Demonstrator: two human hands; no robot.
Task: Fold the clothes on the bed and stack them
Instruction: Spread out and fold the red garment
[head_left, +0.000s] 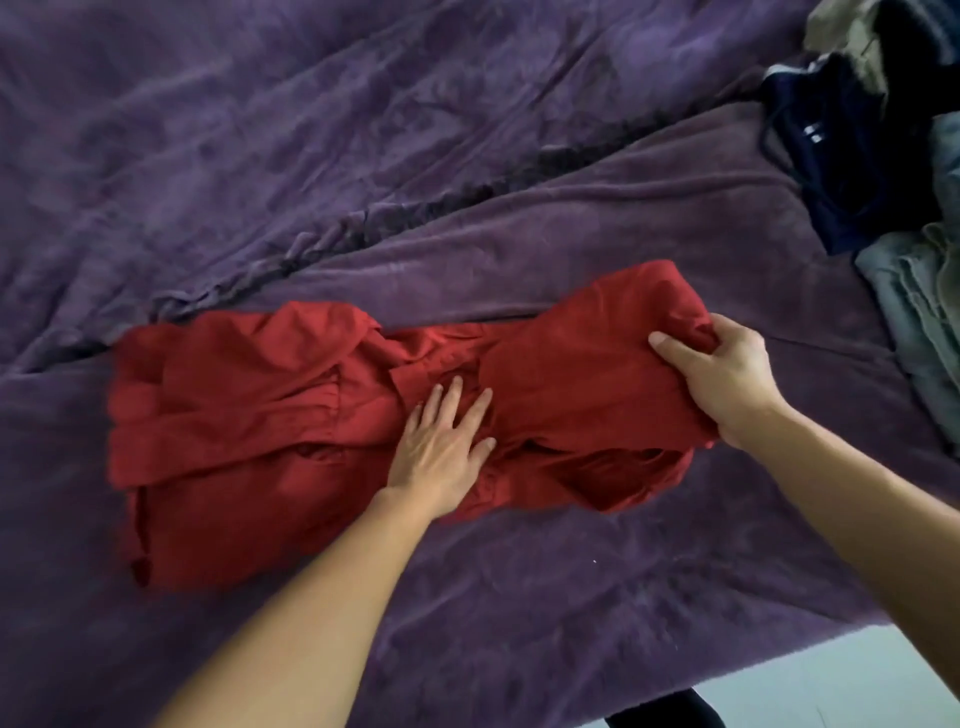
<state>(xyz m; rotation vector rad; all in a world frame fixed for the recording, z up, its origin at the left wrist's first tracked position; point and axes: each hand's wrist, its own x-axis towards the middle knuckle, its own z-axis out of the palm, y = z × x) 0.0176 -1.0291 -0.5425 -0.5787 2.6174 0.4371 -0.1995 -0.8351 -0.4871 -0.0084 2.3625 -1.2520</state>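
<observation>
A red garment (249, 415) is spread lengthwise across the near part of a bed covered with a purple blanket (467, 130). The left portion of the garment lies flat, with folds and a gathered band visible; its right end is lifted off the blanket and turned over toward the middle. The left hand (441, 447) is laid flat on the middle of the garment, fingers straight and slightly spread, pressing the cloth down. The right hand (727, 374) is closed around the raised right end, with the thumb on top of the cloth and the fingers curled beneath it. At the far right of the bed, well apart from the red garment, a pile of other clothes is seen: a navy garment with a drawstring (852, 156), a grey-green garment (919, 312) nearer, and a khaki piece (841, 26) at the far corner. A strip of pale floor (805, 686) is visible beyond the near right edge of the bed.
</observation>
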